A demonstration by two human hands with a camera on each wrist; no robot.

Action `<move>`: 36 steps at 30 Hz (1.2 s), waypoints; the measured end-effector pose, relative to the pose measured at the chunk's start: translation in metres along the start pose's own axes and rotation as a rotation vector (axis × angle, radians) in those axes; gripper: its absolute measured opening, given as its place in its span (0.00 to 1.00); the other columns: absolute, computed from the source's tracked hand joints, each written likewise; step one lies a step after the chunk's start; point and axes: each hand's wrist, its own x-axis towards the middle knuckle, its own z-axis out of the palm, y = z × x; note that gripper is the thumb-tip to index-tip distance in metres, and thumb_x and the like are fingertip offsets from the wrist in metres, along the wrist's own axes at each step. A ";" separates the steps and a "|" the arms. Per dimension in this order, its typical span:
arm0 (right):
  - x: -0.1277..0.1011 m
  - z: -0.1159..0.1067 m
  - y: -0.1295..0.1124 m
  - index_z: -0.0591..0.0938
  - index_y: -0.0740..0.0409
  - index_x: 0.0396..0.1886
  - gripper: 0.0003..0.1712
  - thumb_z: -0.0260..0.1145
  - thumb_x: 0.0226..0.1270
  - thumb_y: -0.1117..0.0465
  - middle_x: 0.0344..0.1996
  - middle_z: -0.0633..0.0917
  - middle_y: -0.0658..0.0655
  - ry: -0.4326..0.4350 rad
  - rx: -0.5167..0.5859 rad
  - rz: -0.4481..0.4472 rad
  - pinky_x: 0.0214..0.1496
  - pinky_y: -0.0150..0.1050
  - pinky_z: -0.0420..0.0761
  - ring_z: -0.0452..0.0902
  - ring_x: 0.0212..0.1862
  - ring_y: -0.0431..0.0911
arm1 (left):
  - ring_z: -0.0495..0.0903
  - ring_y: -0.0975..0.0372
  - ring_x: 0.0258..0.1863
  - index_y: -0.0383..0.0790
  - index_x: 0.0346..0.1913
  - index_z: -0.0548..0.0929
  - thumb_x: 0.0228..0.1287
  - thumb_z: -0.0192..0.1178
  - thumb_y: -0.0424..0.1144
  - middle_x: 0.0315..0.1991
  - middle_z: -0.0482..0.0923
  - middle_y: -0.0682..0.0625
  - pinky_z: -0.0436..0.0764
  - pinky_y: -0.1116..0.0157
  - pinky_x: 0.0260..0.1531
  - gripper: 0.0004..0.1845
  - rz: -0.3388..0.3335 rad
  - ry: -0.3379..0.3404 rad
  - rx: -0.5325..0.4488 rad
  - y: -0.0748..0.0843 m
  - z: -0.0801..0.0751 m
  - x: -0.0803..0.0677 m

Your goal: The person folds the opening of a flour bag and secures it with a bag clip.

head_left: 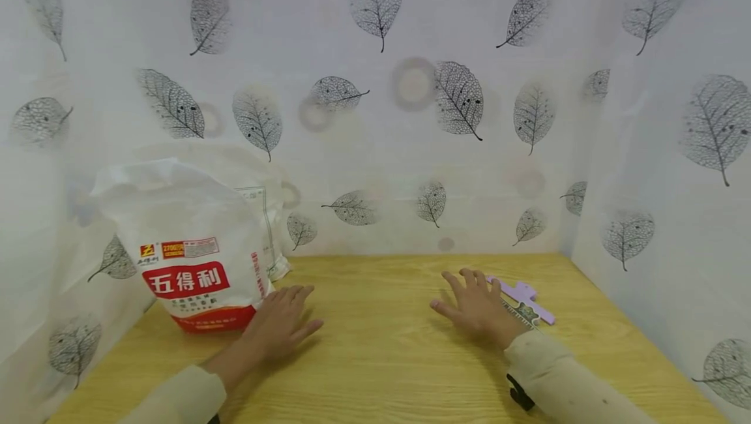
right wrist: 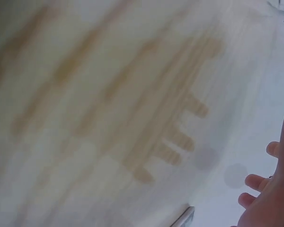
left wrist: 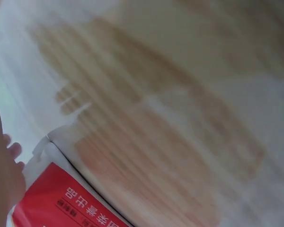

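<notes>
My left hand [head_left: 280, 321] hovers or rests low over the wooden table, palm down, fingers spread, thumb pointing inward. It overlaps the right edge of a white flour bag [head_left: 193, 222] with red printing; whether it touches the bag I cannot tell. The bag's red label [left wrist: 52, 198] shows in the left wrist view beside that hand. My right hand [head_left: 476, 306] is also palm down with fingers apart, holding nothing. Just right of it lies a purple sealing clip [head_left: 530, 300], with a patterned dark-and-pale strip [head_left: 524, 313] alongside, partly hidden by the hand.
Behind the flour bag stands a second white bag [head_left: 276, 228], mostly covered. Leaf-printed white curtains [head_left: 375, 150] enclose the wooden table [head_left: 375, 359] at the back and both sides.
</notes>
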 end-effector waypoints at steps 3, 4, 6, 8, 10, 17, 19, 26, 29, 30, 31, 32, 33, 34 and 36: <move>0.002 0.003 -0.003 0.65 0.46 0.76 0.47 0.50 0.67 0.24 0.70 0.66 0.65 0.010 -0.027 -0.032 0.64 0.77 0.50 0.57 0.72 0.65 | 0.70 0.44 0.68 0.40 0.72 0.67 0.68 0.59 0.61 0.68 0.71 0.40 0.65 0.40 0.67 0.38 0.017 0.038 0.008 -0.001 -0.002 -0.003; 0.003 0.003 -0.004 0.65 0.47 0.76 0.47 0.50 0.67 0.24 0.70 0.67 0.65 0.016 -0.035 -0.042 0.64 0.77 0.51 0.57 0.72 0.65 | 0.70 0.44 0.68 0.40 0.72 0.68 0.67 0.60 0.60 0.68 0.72 0.40 0.66 0.40 0.67 0.38 0.028 0.058 0.017 -0.002 -0.003 -0.003; 0.004 0.004 -0.006 0.67 0.48 0.74 0.46 0.51 0.67 0.25 0.69 0.68 0.64 0.035 -0.050 -0.067 0.62 0.77 0.55 0.59 0.71 0.65 | 0.71 0.45 0.66 0.39 0.70 0.70 0.67 0.61 0.58 0.67 0.73 0.40 0.68 0.42 0.65 0.36 0.061 0.105 0.041 -0.003 -0.004 -0.005; 0.005 0.004 -0.009 0.69 0.50 0.73 0.46 0.52 0.67 0.25 0.68 0.70 0.63 0.056 -0.068 -0.088 0.61 0.75 0.60 0.61 0.70 0.64 | 0.73 0.46 0.65 0.39 0.68 0.71 0.67 0.62 0.56 0.65 0.74 0.40 0.70 0.43 0.64 0.34 0.098 0.152 0.056 -0.004 -0.005 -0.007; 0.006 0.005 -0.012 0.71 0.51 0.71 0.45 0.53 0.67 0.26 0.67 0.72 0.62 0.089 -0.094 -0.118 0.58 0.71 0.65 0.64 0.68 0.62 | 0.74 0.47 0.63 0.38 0.66 0.73 0.65 0.64 0.54 0.63 0.76 0.41 0.72 0.44 0.62 0.33 0.145 0.203 0.064 -0.006 -0.007 -0.009; 0.009 0.004 -0.027 0.76 0.52 0.63 0.40 0.56 0.67 0.28 0.59 0.77 0.58 0.180 -0.108 -0.206 0.52 0.58 0.72 0.71 0.62 0.57 | 0.78 0.49 0.56 0.37 0.58 0.78 0.69 0.57 0.60 0.54 0.80 0.43 0.76 0.48 0.56 0.30 0.331 0.419 0.046 -0.018 -0.016 -0.016; 0.010 0.005 -0.029 0.76 0.52 0.63 0.39 0.55 0.67 0.28 0.59 0.77 0.57 0.177 -0.100 -0.196 0.51 0.57 0.72 0.71 0.61 0.56 | 0.78 0.50 0.54 0.36 0.56 0.79 0.72 0.52 0.62 0.52 0.80 0.43 0.75 0.49 0.56 0.31 0.350 0.469 0.032 -0.021 -0.018 -0.017; 0.012 0.007 -0.031 0.76 0.52 0.64 0.40 0.54 0.68 0.27 0.60 0.76 0.56 0.145 -0.080 -0.159 0.52 0.58 0.70 0.70 0.61 0.55 | 0.78 0.50 0.51 0.35 0.51 0.80 0.73 0.43 0.66 0.49 0.81 0.43 0.69 0.54 0.57 0.35 0.334 0.571 0.017 -0.028 -0.023 -0.025; 0.013 0.007 -0.032 0.75 0.51 0.64 0.40 0.54 0.67 0.27 0.60 0.76 0.56 0.145 -0.076 -0.151 0.53 0.58 0.69 0.70 0.61 0.55 | 0.78 0.49 0.50 0.34 0.49 0.81 0.74 0.44 0.65 0.48 0.81 0.42 0.69 0.55 0.56 0.34 0.347 0.605 0.027 -0.031 -0.025 -0.026; 0.013 0.007 -0.033 0.75 0.51 0.64 0.40 0.54 0.67 0.27 0.60 0.76 0.55 0.144 -0.073 -0.149 0.53 0.58 0.69 0.70 0.61 0.54 | 0.78 0.49 0.49 0.34 0.49 0.81 0.73 0.44 0.65 0.48 0.81 0.42 0.69 0.55 0.55 0.34 0.346 0.612 0.027 -0.031 -0.025 -0.027; 0.013 0.006 -0.033 0.75 0.51 0.64 0.40 0.54 0.67 0.27 0.60 0.76 0.55 0.147 -0.069 -0.149 0.53 0.58 0.68 0.70 0.61 0.54 | 0.78 0.49 0.49 0.34 0.49 0.81 0.73 0.45 0.65 0.47 0.81 0.42 0.70 0.55 0.55 0.34 0.342 0.618 0.026 -0.032 -0.026 -0.027; 0.014 0.006 -0.034 0.75 0.51 0.64 0.40 0.53 0.67 0.26 0.60 0.76 0.55 0.149 -0.067 -0.152 0.53 0.57 0.68 0.70 0.60 0.54 | 0.78 0.50 0.49 0.34 0.48 0.81 0.73 0.45 0.65 0.47 0.81 0.42 0.69 0.56 0.55 0.34 0.330 0.621 0.027 -0.033 -0.027 -0.028; 0.014 0.007 -0.035 0.76 0.51 0.64 0.40 0.53 0.67 0.26 0.60 0.76 0.55 0.151 -0.065 -0.157 0.53 0.57 0.68 0.70 0.60 0.54 | 0.78 0.49 0.48 0.34 0.48 0.81 0.72 0.46 0.66 0.47 0.81 0.41 0.69 0.57 0.54 0.34 0.319 0.627 0.025 -0.034 -0.028 -0.030; 0.015 0.007 -0.037 0.76 0.51 0.63 0.40 0.53 0.67 0.26 0.59 0.76 0.55 0.155 -0.061 -0.161 0.52 0.57 0.68 0.70 0.60 0.54 | 0.77 0.50 0.48 0.34 0.48 0.81 0.72 0.45 0.66 0.47 0.81 0.41 0.69 0.57 0.54 0.34 0.306 0.633 0.027 -0.034 -0.029 -0.031; 0.016 0.008 -0.039 0.76 0.51 0.63 0.40 0.53 0.67 0.26 0.59 0.76 0.55 0.164 -0.058 -0.171 0.51 0.57 0.68 0.70 0.59 0.54 | 0.77 0.49 0.48 0.33 0.48 0.81 0.72 0.45 0.66 0.46 0.81 0.41 0.69 0.58 0.55 0.35 0.290 0.649 0.031 -0.037 -0.031 -0.033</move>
